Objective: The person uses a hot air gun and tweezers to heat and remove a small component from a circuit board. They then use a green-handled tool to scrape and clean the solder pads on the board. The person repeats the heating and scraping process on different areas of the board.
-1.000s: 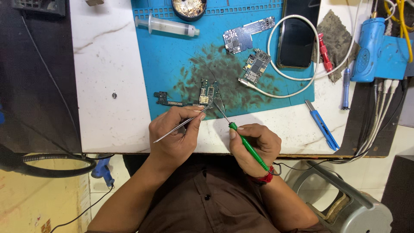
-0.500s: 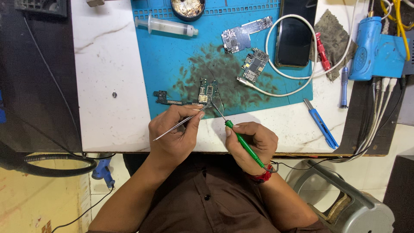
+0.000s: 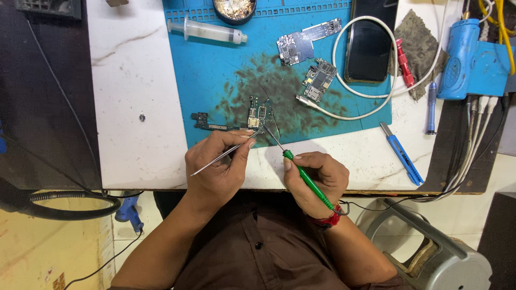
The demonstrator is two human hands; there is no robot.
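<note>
Nearest the camera: brown shirt, both forearms reaching up to the white table edge (image 3: 134, 161). A red band sits on the right wrist.

Left hand (image 3: 217, 166) is clenched around thin metal tweezers (image 3: 223, 154), pinched between thumb and fingers. The tweezers run diagonally, tips up-right, touching the lower edge of the small circuit board (image 3: 257, 114).

Right hand (image 3: 314, 180) grasps a green-handled iron (image 3: 309, 181) like a pen. Its thin metal tip points up-left and meets the same board from the lower right. Cannot tell the exact contact spot, too small.

The board lies on the blue work mat (image 3: 209, 70), near the mat's bottom edge, in a dark smudged patch. A narrow black board strip (image 3: 207, 122) lies just left of it, looks joined or touching, cannot tell which.

Further up the mat: a second board (image 3: 318, 80), and a third, longer board (image 3: 306, 43) above that. A syringe (image 3: 207, 31) lies at the mat's upper left, and a round tin (image 3: 234, 8) at the top edge.

A white cable (image 3: 344, 104) loops around a dark phone (image 3: 370, 45) lying face up. Right of the mat: a blue utility knife (image 3: 400, 153), a blue screwdriver (image 3: 431, 110), a red tool (image 3: 404, 62) on a grey cloth (image 3: 422, 37), and a blue device (image 3: 462, 59) at the far right.

Below the table, lower right, a grey metal stool (image 3: 441, 258).
</note>
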